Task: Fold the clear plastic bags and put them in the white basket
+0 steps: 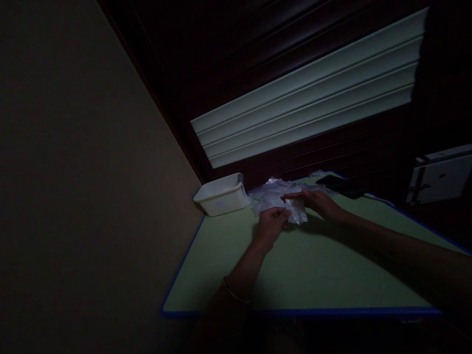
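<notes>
Between my two hands is a small clear plastic bag, shiny and a little creased, held just above the table. My left hand pinches its left edge with the fingers closed. From the right, my right hand grips the bag near its top, fingers across it. Whether anything is inside the bag is too dark to tell. Just beyond my hands lies a loose pile of similar clear plastic bags, spread over the back of the table and partly hidden by my hands.
A white plastic bin stands at the table's back left, close to the wall. The pale green table has a blue edge. A dark object lies at the back right with a white cable beside it. Louvred panels rise behind.
</notes>
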Action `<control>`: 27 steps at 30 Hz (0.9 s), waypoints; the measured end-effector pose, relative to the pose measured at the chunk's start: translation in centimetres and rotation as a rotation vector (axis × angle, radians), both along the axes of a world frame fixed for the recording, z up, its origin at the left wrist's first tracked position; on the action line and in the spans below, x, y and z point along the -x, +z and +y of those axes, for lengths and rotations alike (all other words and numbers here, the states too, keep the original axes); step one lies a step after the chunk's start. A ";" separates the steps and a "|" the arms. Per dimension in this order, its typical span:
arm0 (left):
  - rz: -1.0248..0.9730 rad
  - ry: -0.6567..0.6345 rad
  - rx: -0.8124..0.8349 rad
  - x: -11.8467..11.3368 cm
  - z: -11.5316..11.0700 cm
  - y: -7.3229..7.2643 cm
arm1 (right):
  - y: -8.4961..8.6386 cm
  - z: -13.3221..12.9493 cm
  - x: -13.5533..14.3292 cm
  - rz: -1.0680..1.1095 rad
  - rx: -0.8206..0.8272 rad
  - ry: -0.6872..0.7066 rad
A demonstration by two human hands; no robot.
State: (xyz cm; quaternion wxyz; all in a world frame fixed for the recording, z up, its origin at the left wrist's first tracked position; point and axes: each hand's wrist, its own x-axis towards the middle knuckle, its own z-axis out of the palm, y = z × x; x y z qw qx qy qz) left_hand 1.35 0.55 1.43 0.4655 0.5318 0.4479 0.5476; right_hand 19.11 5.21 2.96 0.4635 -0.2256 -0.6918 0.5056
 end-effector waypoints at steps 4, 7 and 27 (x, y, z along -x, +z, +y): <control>0.021 0.018 -0.006 0.1 0.1 -0.2 | 0.2 0.3 -0.2 0.076 0.021 -0.030; 0.023 0.034 -0.011 0.1 0.1 -0.2 | 0.4 0.4 -0.2 0.120 0.061 -0.077; 0.265 0.276 -0.332 1.0 0.9 -0.5 | 0.0 0.8 0.5 -0.017 0.142 -0.137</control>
